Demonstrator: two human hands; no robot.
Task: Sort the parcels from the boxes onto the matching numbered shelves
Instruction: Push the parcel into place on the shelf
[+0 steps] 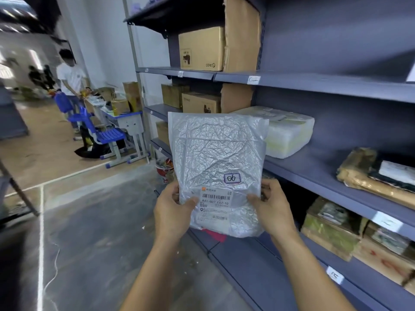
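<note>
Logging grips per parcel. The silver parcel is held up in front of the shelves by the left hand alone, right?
Not alone: the head view shows the left hand and the right hand both gripping the silver parcel by its lower edges, held up in front of the shelves.

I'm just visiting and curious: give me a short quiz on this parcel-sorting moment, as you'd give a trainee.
1. True or false: only the left hand holds the grey parcel, while the right hand hangs free.
2. Which number is handwritten in the boxed mark on the parcel? A 03, B 06, C 12.
3. Fill in: the plastic chair beside the desk is ___.
Key: 1 false, both hands grip its lower part; 2 B; 3 blue.
</note>
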